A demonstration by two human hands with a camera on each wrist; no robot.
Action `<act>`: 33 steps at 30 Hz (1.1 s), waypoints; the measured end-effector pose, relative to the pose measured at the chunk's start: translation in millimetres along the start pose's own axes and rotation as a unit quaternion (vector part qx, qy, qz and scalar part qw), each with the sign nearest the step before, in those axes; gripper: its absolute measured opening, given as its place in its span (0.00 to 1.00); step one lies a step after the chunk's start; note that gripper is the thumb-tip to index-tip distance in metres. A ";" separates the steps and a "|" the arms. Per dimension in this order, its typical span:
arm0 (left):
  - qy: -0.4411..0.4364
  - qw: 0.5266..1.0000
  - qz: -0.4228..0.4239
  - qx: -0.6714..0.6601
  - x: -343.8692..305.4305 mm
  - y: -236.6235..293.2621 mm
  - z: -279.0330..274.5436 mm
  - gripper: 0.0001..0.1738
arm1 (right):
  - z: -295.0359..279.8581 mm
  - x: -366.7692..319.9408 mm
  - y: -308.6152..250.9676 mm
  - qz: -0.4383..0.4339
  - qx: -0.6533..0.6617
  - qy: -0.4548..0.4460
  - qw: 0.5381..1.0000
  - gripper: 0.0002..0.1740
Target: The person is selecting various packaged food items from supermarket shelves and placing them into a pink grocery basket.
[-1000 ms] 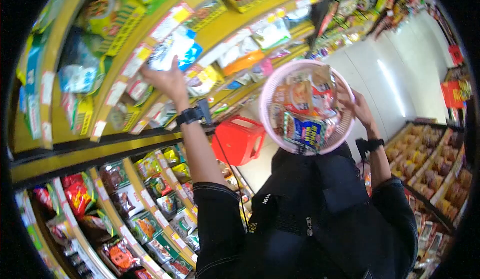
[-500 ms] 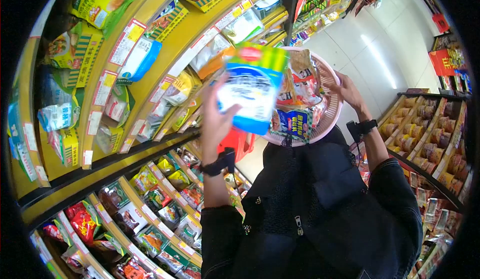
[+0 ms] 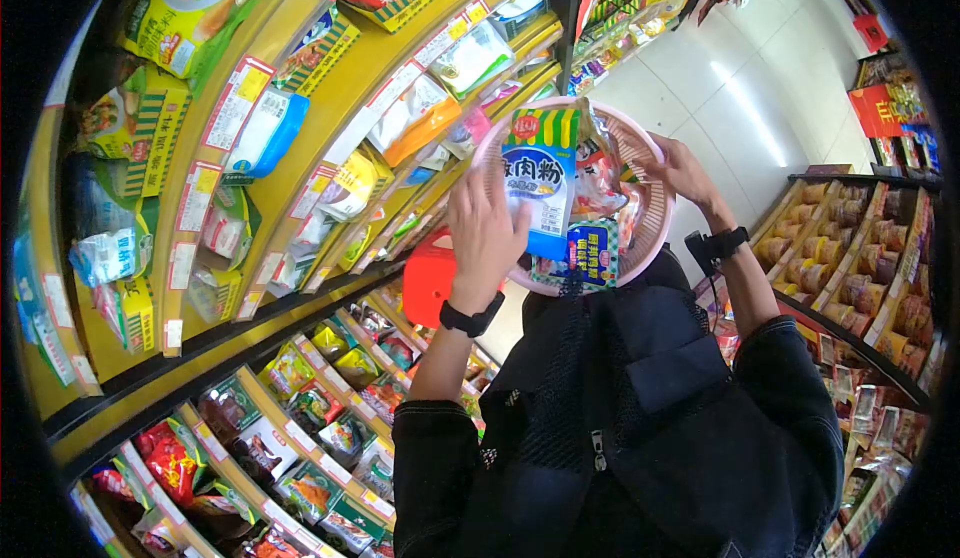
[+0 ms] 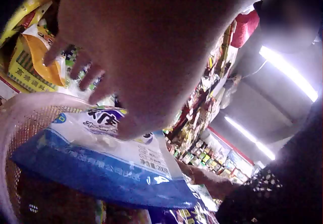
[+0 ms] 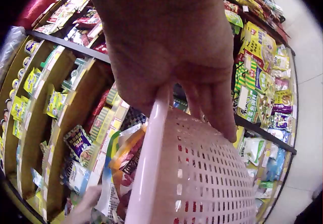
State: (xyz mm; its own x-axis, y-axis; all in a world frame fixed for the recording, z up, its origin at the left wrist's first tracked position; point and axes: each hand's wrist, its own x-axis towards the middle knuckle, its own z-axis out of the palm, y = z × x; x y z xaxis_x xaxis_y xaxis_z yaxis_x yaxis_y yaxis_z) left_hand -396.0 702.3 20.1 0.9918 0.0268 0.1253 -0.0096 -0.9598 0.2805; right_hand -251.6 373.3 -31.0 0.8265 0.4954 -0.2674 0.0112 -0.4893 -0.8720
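Note:
My left hand point(image 3: 490, 228) holds a blue-and-white seasoning pouch point(image 3: 545, 188) with a green-and-yellow striped top by its left side, thumb across its front. The pouch stands over the left part of a pink plastic basket point(image 3: 658, 220). Up close in the left wrist view, the thumb presses on the pouch's white face point(image 4: 161, 156), and the other fingers spread beyond it. My right hand point(image 3: 685, 173) grips the basket's right rim, which shows between thumb and fingers in the right wrist view point(image 5: 151, 153). Other packets lie inside, among them a dark blue packet point(image 3: 588, 258).
Yellow shelves of seasoning bags point(image 3: 190, 18) rise on the left, with lower rows of packets point(image 3: 310, 398) beneath. A red stool point(image 3: 428, 278) stands beside them. Tiled floor point(image 3: 690, 68) runs ahead, and a rack of small round packs point(image 3: 850, 258) is at right.
My left hand has taken the blue-and-white pouch from the shelf and carried it right, over the basket. The right hand keeps its grip on the rim.

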 end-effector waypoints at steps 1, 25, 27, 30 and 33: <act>0.001 1.000 -0.003 -0.002 7.0 -0.3 -0.3 0.39 | -0.4 0.7 -0.7 -0.017 -0.008 -0.001 1.000 0.27; 0.017 0.988 0.067 -0.137 19.3 1.5 19.3 0.50 | 7.2 15.5 -22.9 0.001 0.040 -0.037 0.999 0.26; 0.002 0.984 0.073 -0.162 19.7 -1.3 25.1 0.51 | 8.3 17.5 -18.7 0.004 0.035 -0.048 0.998 0.27; -0.043 0.980 0.071 -0.182 16.7 -0.5 32.5 0.50 | 5.3 19.0 -26.7 0.006 0.018 -0.057 0.998 0.27; -0.076 0.981 0.050 -0.171 11.4 2.2 30.7 0.50 | 6.7 20.9 -28.5 -0.006 0.009 -0.068 0.998 0.27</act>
State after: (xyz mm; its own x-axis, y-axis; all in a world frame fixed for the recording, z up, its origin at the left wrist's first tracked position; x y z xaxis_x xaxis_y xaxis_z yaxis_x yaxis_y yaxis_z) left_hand -380.8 691.9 -7.1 0.9909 -0.1301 0.0336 -0.1253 -0.8046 0.5805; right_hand -238.5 402.3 -14.6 0.7418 0.5951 -0.3090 0.0092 -0.4698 -0.8827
